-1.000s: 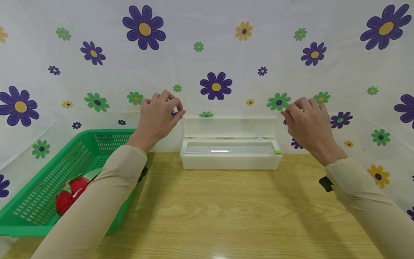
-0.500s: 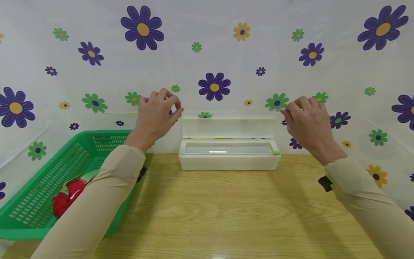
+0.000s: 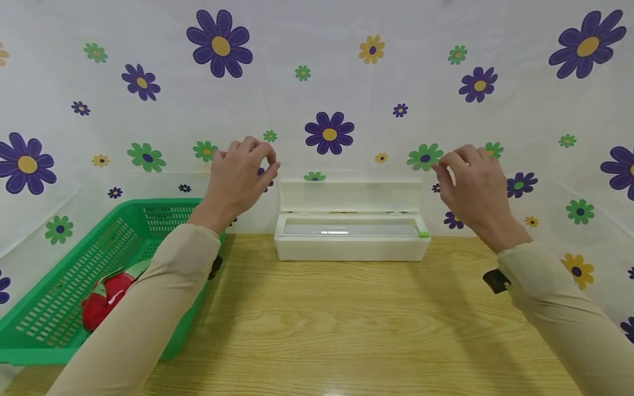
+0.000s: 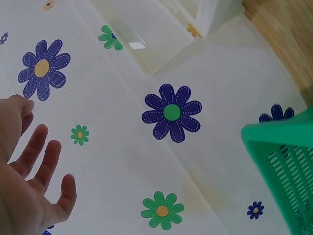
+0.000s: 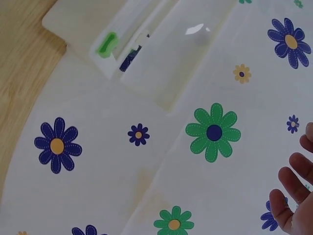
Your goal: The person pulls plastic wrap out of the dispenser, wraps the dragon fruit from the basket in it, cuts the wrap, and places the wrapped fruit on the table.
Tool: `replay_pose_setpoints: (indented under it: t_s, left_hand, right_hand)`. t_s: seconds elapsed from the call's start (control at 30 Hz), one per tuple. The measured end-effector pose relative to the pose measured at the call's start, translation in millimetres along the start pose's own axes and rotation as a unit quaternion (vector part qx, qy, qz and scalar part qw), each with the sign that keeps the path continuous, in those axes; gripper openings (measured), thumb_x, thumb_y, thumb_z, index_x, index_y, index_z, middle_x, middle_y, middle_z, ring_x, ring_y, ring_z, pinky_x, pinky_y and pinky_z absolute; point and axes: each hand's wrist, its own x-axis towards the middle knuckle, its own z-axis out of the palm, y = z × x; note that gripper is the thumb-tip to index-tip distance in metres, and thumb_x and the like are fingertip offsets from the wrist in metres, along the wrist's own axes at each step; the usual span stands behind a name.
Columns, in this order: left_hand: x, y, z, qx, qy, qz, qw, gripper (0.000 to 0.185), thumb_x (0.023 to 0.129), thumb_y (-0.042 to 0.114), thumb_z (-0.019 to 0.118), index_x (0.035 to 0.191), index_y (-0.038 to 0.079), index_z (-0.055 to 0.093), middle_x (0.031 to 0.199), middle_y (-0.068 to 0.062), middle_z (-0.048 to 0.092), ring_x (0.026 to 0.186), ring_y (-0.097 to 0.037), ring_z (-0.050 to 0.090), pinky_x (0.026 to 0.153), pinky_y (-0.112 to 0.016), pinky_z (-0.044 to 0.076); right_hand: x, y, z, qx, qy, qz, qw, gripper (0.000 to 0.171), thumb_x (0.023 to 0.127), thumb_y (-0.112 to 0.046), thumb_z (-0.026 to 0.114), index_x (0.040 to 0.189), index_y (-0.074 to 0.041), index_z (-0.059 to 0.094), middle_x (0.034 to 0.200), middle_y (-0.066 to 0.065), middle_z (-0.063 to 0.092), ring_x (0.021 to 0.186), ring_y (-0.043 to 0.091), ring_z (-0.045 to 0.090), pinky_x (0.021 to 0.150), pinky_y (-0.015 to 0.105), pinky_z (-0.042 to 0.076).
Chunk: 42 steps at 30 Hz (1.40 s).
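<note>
My left hand [image 3: 235, 179] and right hand [image 3: 473, 190] are raised at about the same height, well apart, over the two ends of a white cling film dispenser [image 3: 351, 251]. Thumb and forefinger meet on each hand, pinching what looks like clear cling film; its sheet is nearly invisible, with only a faint line by the left fingertips in the left wrist view. The other left fingers [image 4: 49, 166] are loosely bent, as are the right fingers [image 5: 293, 186]. The dispenser's lid [image 3: 351, 196] is up, showing a shiny clear roll [image 3: 342, 228] inside. A green slider [image 3: 423, 234] sits at its right end.
A green plastic basket [image 3: 163, 202] stands at the left, partly behind my left sleeve. In it lies a red, glossy thing [image 3: 111, 294] with green leaf-like flaps. The wooden table [image 3: 337, 324] meets a flower-printed white sheet [image 3: 277, 99] right behind the dispenser.
Both hands keep nearly the same raised, pinching pose. The whole view shifts slightly; dispenser and basket stay where they are.
</note>
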Motion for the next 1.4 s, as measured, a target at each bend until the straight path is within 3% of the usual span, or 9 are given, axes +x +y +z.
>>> replay_pose_setpoints:
  t_s: [0.1,0.17,0.37,0.47,0.57,0.8,0.97,1.17,1.4]
  left_hand:
    - [-1.1,-2.4,4.9,-0.081,-0.01,-0.02,0.9965,0.018,0.105,0.025,0.058,0.109,0.008,0.062,0.118,-0.016,0.068,0.106,-0.037,0.062,0.093,-0.058,0.05]
    - [-1.7,-4.2,9.2,-0.157,-0.019,-0.037,0.9867,0.019,0.106,0.023,0.055,0.112,0.006,0.058,0.119,-0.016,0.068,0.11,-0.035,0.064,0.096,-0.053,0.052]
    - [-4.1,-2.3,21.6,-0.364,-0.038,-0.092,0.9261,0.016,0.111,0.023,0.042,0.113,0.007,0.043,0.135,-0.018,0.065,0.126,-0.035,0.064,0.102,-0.049,0.05]
    - [-3.9,1.2,26.9,-0.431,-0.035,-0.109,0.8948,0.013,0.112,0.025,0.037,0.11,0.012,0.038,0.135,-0.021,0.065,0.121,-0.035,0.066,0.104,-0.051,0.049]
    - [-3.4,4.5,31.0,-0.471,-0.026,-0.122,0.8733,0.012,0.112,0.027,0.035,0.109,0.016,0.035,0.131,-0.02,0.066,0.114,-0.031,0.07,0.103,-0.052,0.052]
    - [-0.4,5.5,35.6,-0.485,-0.007,-0.14,0.8633,0.014,0.112,0.033,0.036,0.111,0.019,0.037,0.12,-0.016,0.068,0.1,-0.019,0.072,0.081,-0.032,0.061]
    - [2.5,4.4,33.1,-0.487,-0.012,-0.147,0.8606,0.017,0.111,0.036,0.037,0.111,0.019,0.037,0.116,-0.012,0.07,0.099,-0.018,0.073,0.077,-0.028,0.061]
    - [4.8,2.5,31.4,-0.496,-0.021,-0.154,0.8544,0.017,0.111,0.036,0.039,0.112,0.019,0.039,0.115,-0.011,0.071,0.095,-0.016,0.075,0.076,-0.028,0.061]
    - [5.9,2.3,29.3,-0.508,-0.013,-0.149,0.8485,0.016,0.111,0.034,0.04,0.113,0.018,0.04,0.114,-0.011,0.071,0.092,-0.014,0.075,0.075,-0.028,0.062]
  right_hand:
    - [0,-1,1,0.062,-0.006,0.036,0.997,0.017,0.1,-0.008,0.064,0.107,0.007,0.069,0.102,0.024,0.067,0.095,0.04,0.061,0.082,0.053,0.054]
    - [0,-1,2,0.118,-0.011,0.065,0.991,0.019,0.101,-0.009,0.061,0.109,0.007,0.068,0.104,0.024,0.066,0.097,0.039,0.061,0.085,0.053,0.052]
    - [-1,1,8,0.275,-0.054,0.172,0.944,0.03,0.109,-0.023,0.046,0.122,0.001,0.059,0.117,0.022,0.068,0.115,0.037,0.064,0.1,0.054,0.049]
    - [-1,0,10,0.326,-0.077,0.219,0.916,0.028,0.111,-0.032,0.04,0.124,-0.011,0.054,0.116,0.012,0.071,0.114,0.02,0.067,0.106,0.044,0.049]
    - [0,-1,13,0.37,-0.079,0.24,0.894,0.02,0.111,-0.034,0.04,0.122,-0.021,0.052,0.109,-0.002,0.071,0.104,0.003,0.067,0.105,0.03,0.052]
    - [8,1,16,0.452,-0.06,0.256,0.852,0.018,0.11,-0.029,0.043,0.122,-0.018,0.051,0.098,-0.012,0.068,0.092,0.004,0.071,0.081,0.018,0.059]
    - [13,2,14,0.476,-0.064,0.279,0.832,0.013,0.11,-0.029,0.045,0.119,-0.022,0.051,0.097,-0.01,0.068,0.089,0.007,0.07,0.078,0.019,0.059]
    - [17,4,13,0.527,-0.056,0.319,0.785,0.013,0.107,-0.031,0.05,0.116,-0.022,0.053,0.092,-0.007,0.068,0.085,0.009,0.069,0.075,0.021,0.058]
    - [21,4,10,0.553,-0.057,0.337,0.76,0.011,0.106,-0.03,0.052,0.115,-0.023,0.054,0.091,-0.006,0.068,0.084,0.01,0.068,0.074,0.021,0.057]
